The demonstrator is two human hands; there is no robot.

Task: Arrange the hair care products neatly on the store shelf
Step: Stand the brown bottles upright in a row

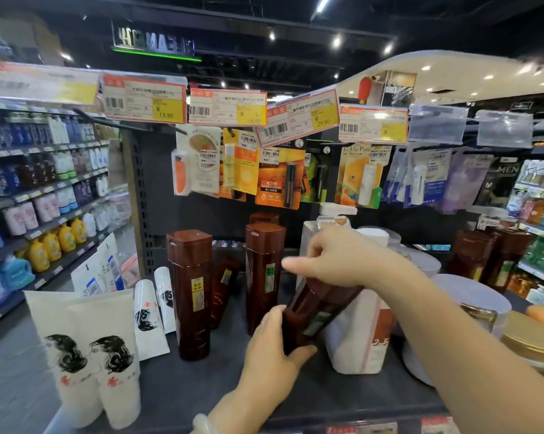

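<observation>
A tilted brown bottle point(319, 311) hangs above the dark shelf point(202, 389), held at both ends. My left hand point(274, 355) grips its lower end. My right hand point(336, 258) grips its cap end, forefinger pointing left. Two brown bottles stand upright, one at the left point(191, 292) and one in the middle point(263, 277); another brown bottle point(222, 289) leans between them. White tubes with a black hair drawing stand at the front left point(92, 355) and behind point(148, 321).
A white pump bottle point(358, 327) stands right behind the held bottle. White tubs point(471, 296) and a gold-lidded jar point(530, 339) sit at the right, with more brown bottles point(483, 258) further back. Hanging lip-care packs point(274, 177) and price tags point(227, 108) overhang the shelf.
</observation>
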